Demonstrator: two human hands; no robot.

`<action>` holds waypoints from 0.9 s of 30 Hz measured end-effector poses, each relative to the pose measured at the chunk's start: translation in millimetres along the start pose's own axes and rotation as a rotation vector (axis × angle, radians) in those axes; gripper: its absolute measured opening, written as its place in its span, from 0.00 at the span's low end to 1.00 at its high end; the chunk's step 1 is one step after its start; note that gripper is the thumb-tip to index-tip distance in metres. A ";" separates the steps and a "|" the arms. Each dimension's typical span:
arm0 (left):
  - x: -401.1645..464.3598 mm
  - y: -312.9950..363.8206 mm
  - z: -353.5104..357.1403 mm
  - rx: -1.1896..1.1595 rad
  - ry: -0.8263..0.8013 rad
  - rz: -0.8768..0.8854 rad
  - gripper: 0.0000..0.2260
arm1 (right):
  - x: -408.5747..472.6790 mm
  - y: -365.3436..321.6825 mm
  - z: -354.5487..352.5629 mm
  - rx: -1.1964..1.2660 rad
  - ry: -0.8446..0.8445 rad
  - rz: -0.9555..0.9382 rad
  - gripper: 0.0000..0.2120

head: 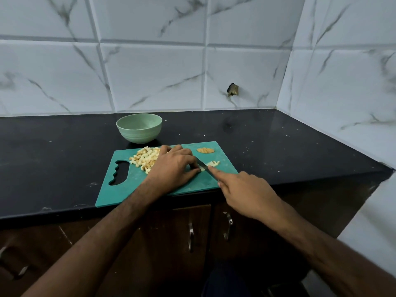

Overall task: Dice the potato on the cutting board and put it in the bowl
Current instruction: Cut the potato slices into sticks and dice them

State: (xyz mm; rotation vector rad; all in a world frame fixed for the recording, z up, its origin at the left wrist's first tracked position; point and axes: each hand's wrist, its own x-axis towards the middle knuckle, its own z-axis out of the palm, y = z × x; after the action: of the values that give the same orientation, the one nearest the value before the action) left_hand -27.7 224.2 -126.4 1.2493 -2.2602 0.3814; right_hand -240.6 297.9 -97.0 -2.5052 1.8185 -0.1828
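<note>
Fingers (194,168) on one potato strip (212,163), one knife (203,166).

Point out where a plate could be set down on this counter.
Bare black counter lies right of the teal plastic cutting board, reaching the tiled corner, and left of the pale green bowl. The board is crowded: diced potato pile, left hand, right hand with knife.

No readable text, labels (or numbers) anywhere
</note>
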 end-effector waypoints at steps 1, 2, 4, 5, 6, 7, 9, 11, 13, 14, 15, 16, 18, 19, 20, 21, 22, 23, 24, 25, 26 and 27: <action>0.0 0.6 -0.3 0.004 0.001 -0.002 0.07 | 3.2 -0.4 -0.9 0.007 -0.004 -0.005 0.24; -0.1 1.7 -0.8 0.008 0.003 -0.007 0.07 | 5.2 -0.8 -3.1 0.016 -0.006 -0.006 0.24; -0.9 2.9 -1.1 0.019 0.021 -0.019 0.06 | 6.5 -1.0 -9.1 0.037 0.013 0.006 0.24; -1.7 2.9 -1.0 0.026 0.030 -0.030 0.07 | 5.5 -0.8 -12.3 0.048 0.032 0.011 0.23; -2.5 2.6 -1.1 0.031 0.040 -0.041 0.07 | 3.0 -0.7 -15.2 0.055 0.049 0.012 0.23; -3.5 1.7 -0.8 0.031 0.048 -0.049 0.07 | 0.6 -0.3 -15.7 0.052 0.059 0.008 0.23; -3.9 0.3 -0.4 0.024 0.051 -0.052 0.08 | -7.4 -0.8 -13.5 0.040 0.048 -0.004 0.23; -2.7 -0.2 -0.2 0.017 0.033 -0.050 0.08 | -13.4 -2.3 -7.4 0.039 0.019 -0.006 0.23; -1.0 -0.7 0.8 0.004 0.010 -0.051 0.08 | -14.6 -3.4 -0.6 0.027 0.029 0.002 0.24; -0.9 -1.3 1.2 0.000 0.006 -0.052 0.08 | -13.6 -4.7 1.8 0.017 0.039 -0.002 0.24; -0.9 -1.9 1.5 -0.002 0.003 -0.050 0.08 | -11.5 -5.8 4.1 0.000 0.044 -0.011 0.25; -1.3 -2.1 1.7 -0.002 0.004 -0.048 0.09 | -9.3 -7.4 5.8 -0.016 0.044 -0.015 0.25; -1.0 -2.1 1.3 0.001 0.006 -0.043 0.09 | -3.5 -9.2 6.4 -0.033 0.041 -0.021 0.25; -1.1 -1.4 0.3 0.005 0.004 -0.040 0.10 | 0.2 -9.5 4.7 -0.024 0.036 -0.019 0.24; -1.5 -0.6 -0.9 0.011 0.001 -0.039 0.11 | 4.0 -9.2 1.8 0.001 0.021 -0.013 0.24; -2.8 0.2 -2.3 0.021 0.003 -0.036 0.12 | 7.6 -8.7 -2.3 0.041 0.005 -0.004 0.24; -5.6 0.7 -4.1 0.036 0.012 -0.034 0.13 | 10.1 -7.3 -6.1 0.084 -0.010 0.004 0.23; -8.6 0.8 -5.5 0.052 0.026 -0.032 0.13 | 11.8 -5.0 -9.8 0.118 -0.011 0.008 0.23; -12.3 0.0 -7.5 0.069 0.037 -0.036 0.14 | 12.1 -2.7 -13.7 0.140 0.003 0.011 0.23; -15.7 -1.8 -8.9 0.082 0.043 -0.042 0.14 | 11.2 -0.6 -17.3 0.146 0.025 0.008 0.23; -18.6 -4.2 -10.0 0.090 0.048 -0.047 0.12 | 9.1 1.3 -19.4 0.137 0.040 0.003 0.23; -21.2 -6.9 -11.1 0.087 0.048 -0.050 0.10 | 5.8 1.8 -20.6 0.127 0.040 -0.006 0.22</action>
State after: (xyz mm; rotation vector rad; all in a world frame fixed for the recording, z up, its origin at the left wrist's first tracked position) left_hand -9.1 240.6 -129.4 1.3241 -2.1883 0.4906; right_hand -243.0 292.5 -76.3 -2.4377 1.7541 -0.3392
